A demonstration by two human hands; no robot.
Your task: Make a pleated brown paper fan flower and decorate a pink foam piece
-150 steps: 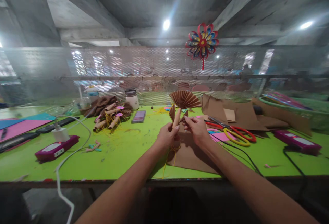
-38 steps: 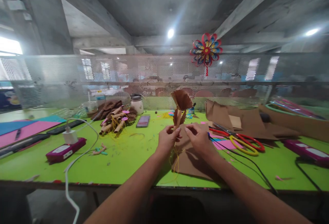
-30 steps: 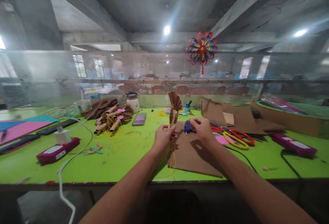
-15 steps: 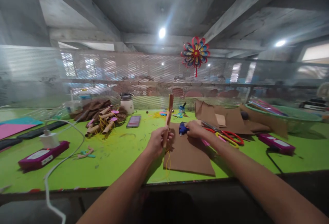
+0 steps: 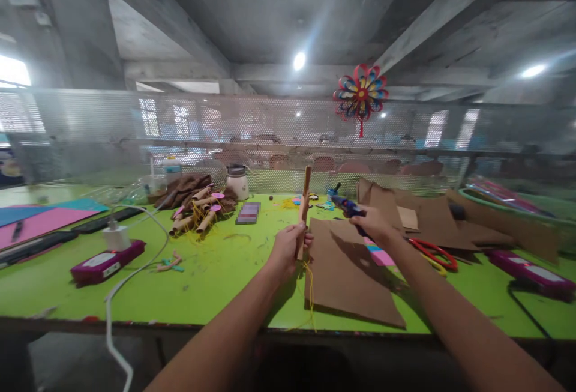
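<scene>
My left hand (image 5: 288, 249) is closed around a narrow folded strip of brown cardboard (image 5: 306, 192), held upright. Yellow string (image 5: 311, 290) dangles below that hand to the table edge. In my right hand (image 5: 377, 227) is a dark blue glue gun (image 5: 347, 206), raised above the table with its nozzle pointing left toward the strip. A flat brown cardboard sheet (image 5: 346, 287) lies beneath, between the two hands. Pink and blue paper pieces (image 5: 381, 256) show beside my right forearm, along with red-handled scissors (image 5: 438, 254) that the arm partly covers.
Cardboard rolls (image 5: 207, 221) with yellow string lie in a pile at left, near a lidded jar (image 5: 237, 183). Purple power strips (image 5: 90, 269) sit at both sides, with a white cable on the left. More cardboard (image 5: 438, 227) and a green basket (image 5: 508, 200) stand at right.
My right hand has lifted the glue gun off the cardboard sheet and turned its nozzle leftward. The left hand still holds the strip upright. The whole view has shifted left.
</scene>
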